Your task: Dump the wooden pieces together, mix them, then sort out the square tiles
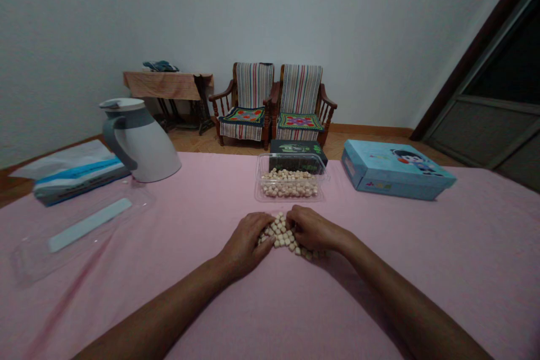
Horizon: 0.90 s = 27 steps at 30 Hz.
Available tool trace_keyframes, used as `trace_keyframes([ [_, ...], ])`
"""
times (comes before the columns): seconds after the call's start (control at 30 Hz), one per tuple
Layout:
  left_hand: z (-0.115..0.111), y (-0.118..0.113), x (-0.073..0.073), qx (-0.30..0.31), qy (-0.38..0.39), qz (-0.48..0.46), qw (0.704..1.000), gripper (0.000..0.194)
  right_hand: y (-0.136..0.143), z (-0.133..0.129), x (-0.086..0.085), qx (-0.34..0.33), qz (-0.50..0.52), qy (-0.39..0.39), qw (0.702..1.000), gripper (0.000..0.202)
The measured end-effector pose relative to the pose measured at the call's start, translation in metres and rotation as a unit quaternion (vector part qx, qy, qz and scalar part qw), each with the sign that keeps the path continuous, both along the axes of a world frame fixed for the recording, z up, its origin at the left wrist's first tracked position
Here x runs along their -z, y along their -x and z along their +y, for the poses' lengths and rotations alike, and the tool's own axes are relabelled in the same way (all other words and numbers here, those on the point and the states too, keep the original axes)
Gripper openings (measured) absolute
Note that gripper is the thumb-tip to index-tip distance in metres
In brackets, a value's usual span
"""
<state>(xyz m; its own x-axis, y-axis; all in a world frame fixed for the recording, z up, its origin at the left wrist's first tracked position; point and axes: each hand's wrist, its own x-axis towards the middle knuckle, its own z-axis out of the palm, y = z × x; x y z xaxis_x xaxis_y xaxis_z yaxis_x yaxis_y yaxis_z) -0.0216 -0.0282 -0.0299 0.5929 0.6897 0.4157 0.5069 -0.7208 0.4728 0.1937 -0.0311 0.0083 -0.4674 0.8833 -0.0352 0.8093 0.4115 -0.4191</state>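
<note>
While a pink tablecloth [270,315] spread beneath everything, a blue box [392,166] stood to the right, a white jug [149,149] to the left, and a clear container [289,199] of small pale cubes [289,184] between them. Nearer, the left hand [246,243], half open, cupped the left edge of a patch of loose cubes [282,233]; the right hand [314,229] curled over their right side, whether pinching any being hidden.

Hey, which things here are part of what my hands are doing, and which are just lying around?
In use:
small pale pieces, touched by the left hand and right hand
clear container of similar pieces, probably

Apparently just lying about:
white-grey jug
blue-white packet
light blue box
black box
clear plastic piece with pale strip
</note>
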Motion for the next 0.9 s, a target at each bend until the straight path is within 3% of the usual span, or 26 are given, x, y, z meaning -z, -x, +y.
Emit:
trace_keyframes([
  [0.1,0.0,0.0,0.0,-0.002,-0.002,0.001,1.0,0.037,-0.007,0.004,-0.003,0.023,0.038,-0.021,0.999,0.017],
  [0.17,0.0,0.0,0.0,0.0,-0.004,0.003,1.0,0.036,-0.016,0.009,-0.009,0.069,0.079,-0.077,0.992,0.016],
  [0.3,0.0,0.001,0.002,0.004,-0.006,0.0,1.0,0.036,-0.036,0.019,-0.023,0.208,0.23,-0.221,0.925,0.022],
  [0.37,0.001,0.001,0.003,0.004,-0.007,-0.002,1.0,0.036,-0.041,0.022,-0.027,0.232,0.313,-0.248,0.887,0.029],
  [0.43,0.001,0.001,0.004,0.003,-0.006,-0.001,1.0,0.036,-0.041,0.023,-0.028,0.227,0.344,-0.249,0.877,0.031],
  [0.57,0.002,0.001,0.004,0.004,-0.005,-0.003,1.0,0.037,-0.027,0.021,-0.014,0.179,0.268,-0.21,0.923,0.02],
  [0.67,0.002,0.001,0.004,0.007,-0.003,-0.004,1.0,0.036,-0.012,0.02,0.01,0.071,0.232,-0.181,0.953,0.031],
  [0.8,0.003,0.001,0.005,0.014,-0.001,-0.001,1.0,0.038,0.003,0.019,0.037,-0.049,0.188,-0.161,0.968,0.039],
  [0.9,0.004,0.001,0.006,0.015,0.004,-0.001,1.0,0.037,0.006,0.015,0.039,-0.049,0.133,-0.141,0.98,0.03],
])
